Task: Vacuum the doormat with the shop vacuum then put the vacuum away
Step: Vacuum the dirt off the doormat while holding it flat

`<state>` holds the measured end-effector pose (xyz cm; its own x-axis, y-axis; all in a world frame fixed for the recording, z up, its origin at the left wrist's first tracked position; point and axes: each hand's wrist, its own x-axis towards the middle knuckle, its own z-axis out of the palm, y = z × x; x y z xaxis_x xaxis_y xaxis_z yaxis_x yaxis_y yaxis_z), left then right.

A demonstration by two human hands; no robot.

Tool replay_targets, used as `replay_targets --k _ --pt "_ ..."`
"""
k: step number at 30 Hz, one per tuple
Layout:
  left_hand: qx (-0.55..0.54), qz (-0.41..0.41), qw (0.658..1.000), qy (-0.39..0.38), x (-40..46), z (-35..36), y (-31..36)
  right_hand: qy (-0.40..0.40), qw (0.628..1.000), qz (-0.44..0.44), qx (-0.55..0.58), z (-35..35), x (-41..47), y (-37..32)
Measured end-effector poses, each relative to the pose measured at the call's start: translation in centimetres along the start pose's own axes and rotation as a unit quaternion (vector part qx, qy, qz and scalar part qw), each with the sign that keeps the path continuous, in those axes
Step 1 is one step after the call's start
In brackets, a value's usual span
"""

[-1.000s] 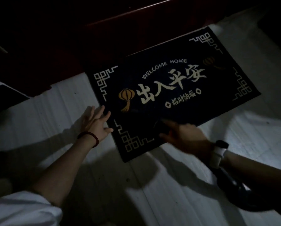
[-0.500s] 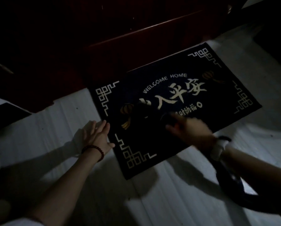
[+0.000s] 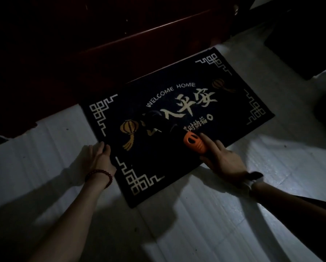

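Doormat [image 3: 177,129] lies flat on the pale floor [image 3: 215,214], right up against a dark red door [image 3: 101,53]. The mat is dark, with the words WELCOME HOME, big pale letters, two orange lanterns and pale corner patterns.

The left hand [image 3: 98,157] rests on the mat's left edge. Its fingers are straight and flat, pressing down on the edge and holding nothing. A red bead bracelet [image 3: 99,175] is on that wrist.

The right hand [image 3: 222,159] is on the near side of the mat. Its fingers curl round an orange vacuum handle [image 3: 194,145]. A dark nozzle [image 3: 158,120] sticks out from the handle across the middle of the mat and covers some letters. It is too dark to see its shape well. A watch [image 3: 251,179] is on the right wrist.
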<state>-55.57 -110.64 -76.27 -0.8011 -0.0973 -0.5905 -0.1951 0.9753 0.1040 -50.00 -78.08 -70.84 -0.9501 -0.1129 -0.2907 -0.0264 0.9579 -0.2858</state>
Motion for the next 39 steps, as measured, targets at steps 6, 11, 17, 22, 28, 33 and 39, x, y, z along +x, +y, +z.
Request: replay_targets --k 6,11,17,22,28,33,39 --pt "0.016 0.015 0.999 -0.032 -0.8 1.9 0.0 0.082 0.996 0.007 0.028 -0.2 0.2 0.5" --pt "0.026 0.017 1.000 -0.005 -1.0 1.9 0.1 0.157 0.972 0.147 0.094 -2.0 6.6 -1.5" --pt "0.013 0.016 1.000 0.015 -0.7 2.3 -0.2 0.044 0.991 0.044 0.121 -0.2 7.2 -7.6" --pt "0.003 0.026 0.999 0.030 -1.0 2.4 -0.4 -0.025 0.996 -0.044 0.074 -0.2 6.5 -7.9" --pt "-0.021 0.052 0.998 0.021 -2.1 3.6 -0.7 0.145 0.960 0.195 0.141 -3.0 9.7 -2.1" --pt "-0.032 0.063 0.997 0.021 -2.4 4.1 -0.7 0.147 0.948 0.221 0.176 -3.1 11.6 -3.4" --pt "-0.024 0.051 0.998 0.029 -2.2 4.4 -0.6 -0.017 0.995 -0.044 0.088 2.0 5.9 -12.5"
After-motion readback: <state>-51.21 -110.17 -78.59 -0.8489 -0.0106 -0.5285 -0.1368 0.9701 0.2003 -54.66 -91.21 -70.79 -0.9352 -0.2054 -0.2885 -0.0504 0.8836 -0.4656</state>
